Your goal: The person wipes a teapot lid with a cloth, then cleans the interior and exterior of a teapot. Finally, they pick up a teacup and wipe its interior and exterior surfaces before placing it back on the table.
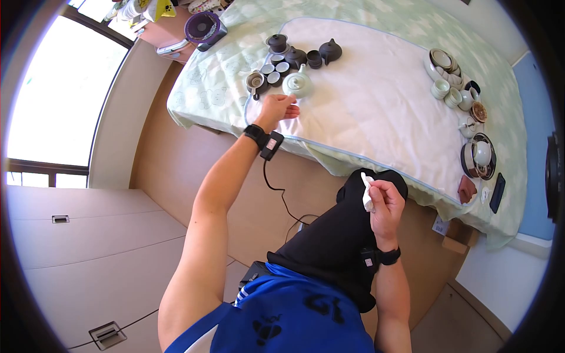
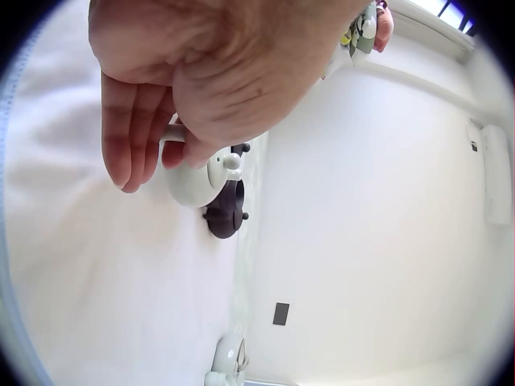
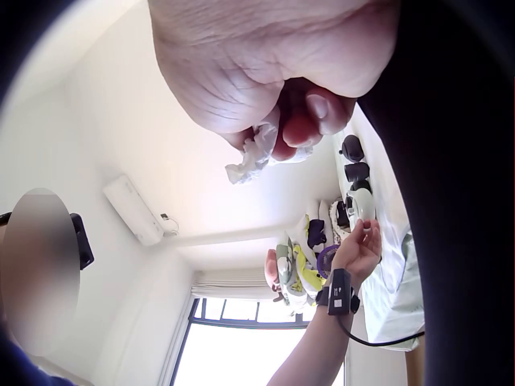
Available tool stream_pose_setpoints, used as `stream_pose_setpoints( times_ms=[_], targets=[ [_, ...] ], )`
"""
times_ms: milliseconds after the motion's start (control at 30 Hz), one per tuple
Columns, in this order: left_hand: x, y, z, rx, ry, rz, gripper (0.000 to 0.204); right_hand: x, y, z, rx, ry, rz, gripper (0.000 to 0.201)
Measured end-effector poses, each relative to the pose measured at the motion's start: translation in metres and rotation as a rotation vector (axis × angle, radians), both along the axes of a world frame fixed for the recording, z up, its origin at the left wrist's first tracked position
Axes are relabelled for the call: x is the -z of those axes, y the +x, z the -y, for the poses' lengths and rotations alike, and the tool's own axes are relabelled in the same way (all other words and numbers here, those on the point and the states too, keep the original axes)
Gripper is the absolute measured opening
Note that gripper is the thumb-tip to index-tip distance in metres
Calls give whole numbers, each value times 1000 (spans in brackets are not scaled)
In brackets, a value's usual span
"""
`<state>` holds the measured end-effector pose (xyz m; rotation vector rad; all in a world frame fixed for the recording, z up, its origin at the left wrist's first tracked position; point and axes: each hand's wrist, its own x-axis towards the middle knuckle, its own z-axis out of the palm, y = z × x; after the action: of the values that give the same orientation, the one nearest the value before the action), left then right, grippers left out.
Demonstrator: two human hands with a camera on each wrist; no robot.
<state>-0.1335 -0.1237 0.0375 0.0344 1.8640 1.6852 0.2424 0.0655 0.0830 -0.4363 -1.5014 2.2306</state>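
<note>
Teapot (image 1: 297,86), pale green and lidded, is standing upright at the near left part of a white mat (image 1: 371,76); the left hand (image 1: 278,110) is reaching to it, thumb and forefinger pinching its handle while the other fingers are extending nearly straight beside it; small dark cups (image 1: 274,78) with pale insides are clustering just left of it; a dark pitcher (image 1: 255,81) with a strainer is sitting at the outer side of that cluster; a dark squat teapot (image 1: 295,57) is standing just behind, with a dark lidded bowl (image 1: 276,43) farther back; a dark cup (image 1: 314,59) and a dark round teapot (image 1: 331,51) are standing side by side to the right; the right hand (image 1: 387,207), well apart, is holding a crumpled white tissue (image 1: 367,193) in curled fingers above the person's dark trousers (image 1: 323,238); stacked pale cups (image 1: 440,89) and a round tray (image 1: 468,162) are occupying the mat's far right side; a folded brown cloth (image 1: 467,189) is lying near that tray; a patterned green cover (image 1: 200,103) is spreading beneath the mat; a purple fan (image 1: 203,27) is standing at the back left corner
</note>
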Motion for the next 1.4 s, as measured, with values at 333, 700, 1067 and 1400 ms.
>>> stream_pose_setpoints(
  times_ms=[333, 700, 1067, 1400],
  targets=[
    [-3, -29, 13, 90, -126, -67, 32, 5, 0, -2, 0, 15, 1, 14],
    [3, -34, 16, 104, -149, -63, 32, 0, -1, -1, -7, 26, 10, 14],
    [-13, -2, 15, -98, -253, -195, 38, 0, 0, 0, -20, 20, -7, 15],
    [4, 64, -48, 419, -536, -1043, 67, -7, -5, 1, -43, 36, -10, 14]
  ],
)
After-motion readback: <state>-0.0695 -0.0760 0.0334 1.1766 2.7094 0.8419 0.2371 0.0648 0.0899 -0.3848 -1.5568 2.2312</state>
